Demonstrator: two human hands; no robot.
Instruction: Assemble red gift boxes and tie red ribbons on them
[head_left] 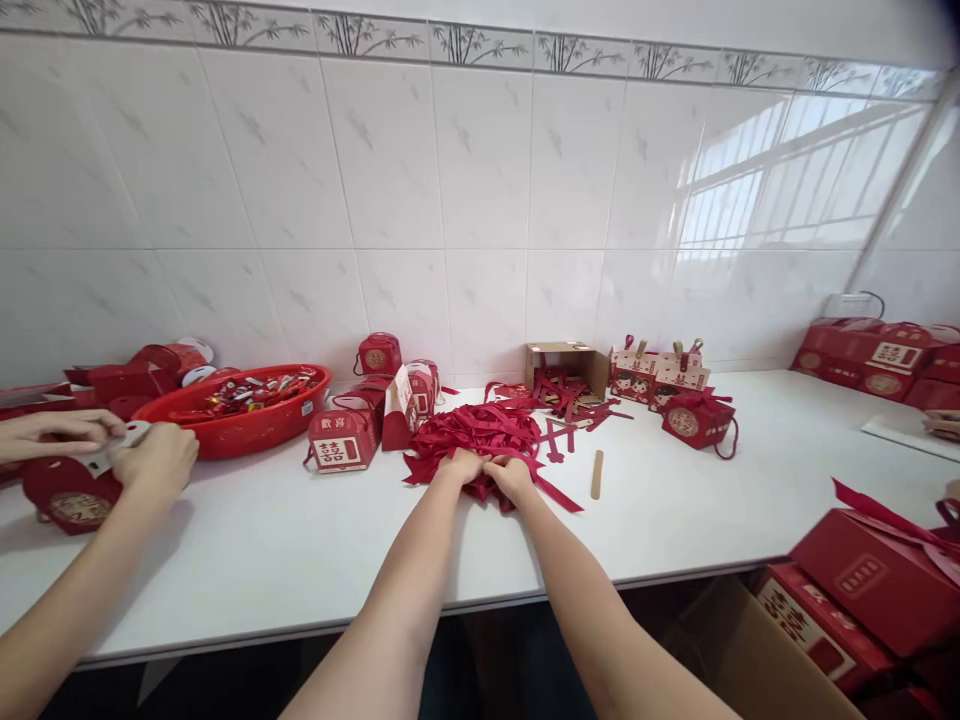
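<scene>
Because the red ribbons [480, 430] lie heaped and tangled on the worktop [667, 525], one tug could drag several along or tighten a knot. The left hand [463, 467] and right hand [511, 477] dip into the heap's near side, though whether either grips a strand cannot be told; a wide sweep might topple the red box [396, 420] just left

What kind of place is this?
Probably a small packing area, perhaps in a home or workshop: a long white table holding a heap of red ribbons, printed red boxes, and a red basin of what look like wrapped sweets.
</scene>
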